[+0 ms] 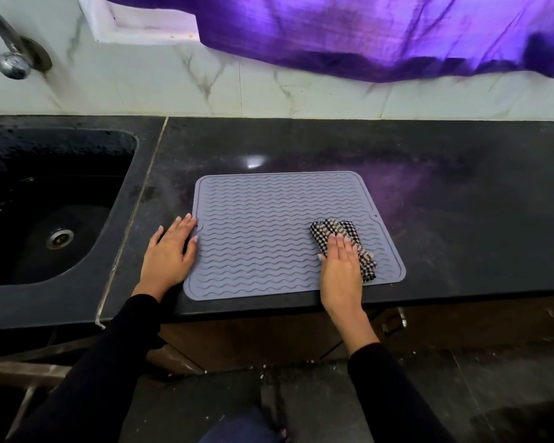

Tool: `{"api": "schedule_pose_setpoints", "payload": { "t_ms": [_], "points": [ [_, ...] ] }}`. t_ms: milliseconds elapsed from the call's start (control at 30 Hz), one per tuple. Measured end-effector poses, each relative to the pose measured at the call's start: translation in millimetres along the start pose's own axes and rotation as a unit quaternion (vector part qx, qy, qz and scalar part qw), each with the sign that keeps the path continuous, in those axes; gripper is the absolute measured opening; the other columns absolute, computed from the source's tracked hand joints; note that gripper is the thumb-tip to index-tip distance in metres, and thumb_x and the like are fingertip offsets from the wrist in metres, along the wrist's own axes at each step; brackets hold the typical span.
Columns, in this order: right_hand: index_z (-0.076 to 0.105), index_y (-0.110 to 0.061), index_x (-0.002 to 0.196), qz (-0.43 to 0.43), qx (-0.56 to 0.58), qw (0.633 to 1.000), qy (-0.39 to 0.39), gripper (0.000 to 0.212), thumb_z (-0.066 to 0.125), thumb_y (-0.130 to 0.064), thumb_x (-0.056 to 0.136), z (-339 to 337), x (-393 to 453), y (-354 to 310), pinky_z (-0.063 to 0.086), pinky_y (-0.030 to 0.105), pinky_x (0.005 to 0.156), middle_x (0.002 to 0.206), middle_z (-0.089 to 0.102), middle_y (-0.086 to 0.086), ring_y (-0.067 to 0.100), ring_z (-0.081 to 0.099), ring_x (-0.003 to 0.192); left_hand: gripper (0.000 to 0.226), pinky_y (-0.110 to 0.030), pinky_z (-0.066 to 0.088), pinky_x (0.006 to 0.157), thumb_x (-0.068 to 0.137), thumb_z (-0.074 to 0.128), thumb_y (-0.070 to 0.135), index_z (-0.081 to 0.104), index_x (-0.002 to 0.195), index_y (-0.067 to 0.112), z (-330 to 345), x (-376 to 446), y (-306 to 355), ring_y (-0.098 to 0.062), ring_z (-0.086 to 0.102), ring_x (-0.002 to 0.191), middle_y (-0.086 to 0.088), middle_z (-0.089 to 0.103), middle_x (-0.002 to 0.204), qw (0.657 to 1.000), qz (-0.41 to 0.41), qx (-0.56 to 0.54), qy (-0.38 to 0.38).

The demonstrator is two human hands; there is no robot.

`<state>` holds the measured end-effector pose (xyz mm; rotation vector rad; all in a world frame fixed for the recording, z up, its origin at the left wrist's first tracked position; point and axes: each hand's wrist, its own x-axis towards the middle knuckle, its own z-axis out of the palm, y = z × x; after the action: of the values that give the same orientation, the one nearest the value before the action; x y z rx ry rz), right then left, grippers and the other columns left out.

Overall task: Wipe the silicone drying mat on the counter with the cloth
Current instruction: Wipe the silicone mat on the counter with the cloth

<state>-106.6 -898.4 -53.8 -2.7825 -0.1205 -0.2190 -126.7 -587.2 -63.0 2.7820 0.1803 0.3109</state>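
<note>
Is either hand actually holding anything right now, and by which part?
No grip. The right hand presses flat on the near part of the cloth; the left hand rests flat at the mat's left edge.

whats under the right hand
The checkered cloth, pressed flat on the grey mat by the right hand. The covered parts of cloth and mat cannot be seen.

One mat (269, 231), one cloth (333, 230), two hands — left hand (170, 254), right hand (341, 266) — one sink (61, 282), one tap (10, 55).

Matt grey silicone mat (269, 225) with wavy ridges, checked woven cloth (339, 231), glossy black stone counter (445, 187).
</note>
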Motion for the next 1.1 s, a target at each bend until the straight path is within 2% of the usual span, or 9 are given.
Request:
{"api": "schedule_pose_setpoints", "payload": {
  "t_ms": [67,167,300,400,533,600,700,867,1100],
  "points": [
    [0.024,-0.001,0.145,0.008,-0.016,1.0,-0.006,0.051,0.036,-0.023,0.1,0.0,3.6,2.3,0.004,0.031,0.117,0.152,0.025,0.017,0.026,0.019,0.144,0.056,-0.038,0.013,0.115,0.092,0.023,0.043,0.037,0.141,0.019,0.5,0.7,-0.4,-0.013,0.026,0.14,0.001,0.037,0.148,1.0,0.002,0.003,0.0],
    [0.025,-0.003,0.145,-0.013,-0.041,0.999,0.014,0.049,0.039,-0.01,0.098,-4.9,7.2,2.8,0.007,0.029,0.117,0.152,0.028,0.015,0.023,0.023,0.143,0.056,-0.038,0.013,0.114,0.092,0.024,0.043,0.038,0.14,0.02,-0.1,2.1,0.0,-0.012,0.026,0.14,0.001,0.037,0.148,1.0,0.003,0.004,0.002],
    [0.038,-0.01,0.14,-0.006,-0.041,0.999,-0.02,0.047,0.042,-0.003,0.094,-26.1,12.5,0.5,0.033,0.034,0.108,0.141,0.046,0.014,0.027,0.043,0.131,0.056,-0.038,0.014,0.114,0.092,0.024,0.044,0.038,0.14,0.02,-0.3,1.4,-1.5,-0.012,0.027,0.139,0.001,0.037,0.148,1.0,0.005,0.005,-0.002],
    [0.057,-0.013,0.125,0.048,0.105,0.992,-0.051,0.032,0.048,-0.014,0.095,-54.7,34.0,19.2,0.047,0.037,0.086,0.113,0.066,0.015,0.031,0.06,0.103,0.057,-0.04,0.015,0.114,0.091,0.023,0.044,0.039,0.14,0.019,-2.0,0.5,-0.5,-0.013,0.027,0.14,0.0,0.037,0.148,1.0,0.006,0.0,-0.003],
    [0.058,0.003,0.12,0.207,0.359,0.91,-0.019,0.03,0.048,-0.012,0.096,-93.8,52.3,54.4,0.05,0.034,0.071,0.091,0.066,0.008,0.025,0.059,0.094,0.061,-0.041,0.013,0.115,0.09,0.022,0.046,0.036,0.141,0.017,-4.3,-0.9,1.5,-0.015,0.024,0.141,-0.001,0.034,0.15,1.0,0.006,-0.002,-0.019],
    [0.062,-0.004,0.118,0.215,0.306,0.926,0.05,0.029,0.05,-0.015,0.094,-103.3,52.2,57.5,0.049,0.037,0.08,0.089,0.069,0.006,0.031,0.062,0.099,0.064,-0.041,0.012,0.115,0.089,0.022,0.048,0.035,0.142,0.017,-5.3,-1.0,1.0,-0.018,0.023,0.141,-0.004,0.032,0.151,1.0,0.007,0.0,-0.024],
    [0.059,-0.011,0.124,0.14,0.133,0.979,0.066,0.032,0.049,-0.012,0.093,-94.8,35.9,44.8,0.046,0.039,0.092,0.113,0.067,0.017,0.035,0.061,0.104,0.065,-0.041,0.013,0.115,0.088,0.023,0.05,0.035,0.142,0.015,-5.5,-2.4,0.7,-0.022,0.022,0.142,-0.01,0.029,0.151,1.0,0.004,0.005,-0.021],
    [0.044,0.0,0.134,0.071,-0.017,0.997,0.029,0.047,0.047,0.006,0.088,-34.6,-7.5,24.6,0.039,0.041,0.104,0.133,0.052,0.022,0.033,0.05,0.124,0.065,-0.04,0.013,0.116,0.09,0.025,0.047,0.035,0.141,0.008,-5.3,-1.9,0.0,-0.021,0.022,0.142,-0.009,0.03,0.151,1.0,-0.003,0.002,-0.016],
    [0.039,-0.002,0.138,0.074,-0.055,0.995,0.03,0.052,0.048,0.007,0.087,-29.4,-14.3,26.0,0.031,0.038,0.111,0.142,0.044,0.017,0.028,0.039,0.135,0.049,-0.037,0.011,0.116,0.099,0.036,0.032,0.034,0.141,0.007,-3.2,2.7,-0.9,-0.019,0.021,0.142,-0.008,0.029,0.151,1.0,-0.008,-0.012,-0.014]
  ]
}}
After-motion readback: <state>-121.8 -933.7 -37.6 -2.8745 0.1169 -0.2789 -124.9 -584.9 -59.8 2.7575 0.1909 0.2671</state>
